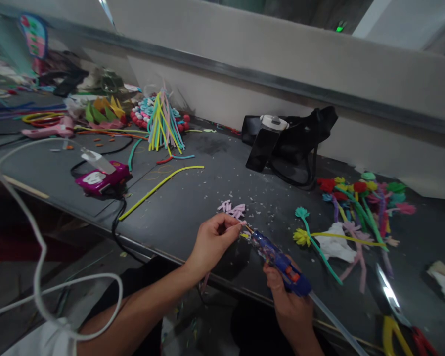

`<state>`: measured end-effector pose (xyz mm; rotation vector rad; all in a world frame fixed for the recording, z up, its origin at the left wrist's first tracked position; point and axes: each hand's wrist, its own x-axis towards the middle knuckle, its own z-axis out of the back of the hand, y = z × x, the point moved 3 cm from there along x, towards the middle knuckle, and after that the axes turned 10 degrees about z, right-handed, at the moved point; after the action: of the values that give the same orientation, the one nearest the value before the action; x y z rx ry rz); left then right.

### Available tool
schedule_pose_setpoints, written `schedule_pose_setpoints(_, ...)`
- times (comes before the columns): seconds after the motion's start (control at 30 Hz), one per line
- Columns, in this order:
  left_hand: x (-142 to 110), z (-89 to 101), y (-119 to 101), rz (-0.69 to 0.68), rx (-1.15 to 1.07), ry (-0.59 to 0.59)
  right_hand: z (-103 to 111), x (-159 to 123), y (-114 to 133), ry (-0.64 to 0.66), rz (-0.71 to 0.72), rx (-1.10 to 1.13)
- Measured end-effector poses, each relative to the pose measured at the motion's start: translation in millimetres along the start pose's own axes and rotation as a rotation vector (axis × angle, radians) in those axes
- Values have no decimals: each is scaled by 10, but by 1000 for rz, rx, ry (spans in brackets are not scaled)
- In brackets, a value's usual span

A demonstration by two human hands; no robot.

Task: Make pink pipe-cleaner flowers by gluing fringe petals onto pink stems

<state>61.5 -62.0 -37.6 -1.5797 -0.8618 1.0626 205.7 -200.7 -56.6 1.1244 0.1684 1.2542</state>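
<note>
- Blue plastic glue gun (pixel 280 260) was gripped in the right hand (pixel 289 301), fingers wrapped shut around its body, nozzle aimed up-left over the near table edge.
- Left hand (pixel 212 242) was pinched closed, thumb and fingertips meeting on a small pink piece (pixel 242 223) right at the nozzle; what exactly it was could not be told.
- Pink pipe-cleaner bits (pixel 232 208) lay just beyond the left hand on the dark table (pixel 207 188).
- Finished pipe-cleaner flowers (pixel 359 202) lay to the right, well apart.
- A magenta glue gun (pixel 102 178) rested to the left.
</note>
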Motion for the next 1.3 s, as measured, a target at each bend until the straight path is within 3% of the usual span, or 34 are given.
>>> schedule_pose_setpoints(0.43, 5, 6, -1, 15, 17, -5, 28, 52, 90, 66, 34, -45)
schedule_pose_setpoints(0.73, 2, 8, 2, 7, 1, -3, 5, 20, 27, -8, 73, -52)
schedule_pose_setpoints(1.03, 3, 10, 11, 18, -11, 5, 15, 60, 106, 13, 35, -27)
schedule_pose_setpoints(1.3, -24, 1, -50, 45, -62, 19, -27, 36, 16, -4, 19, 22)
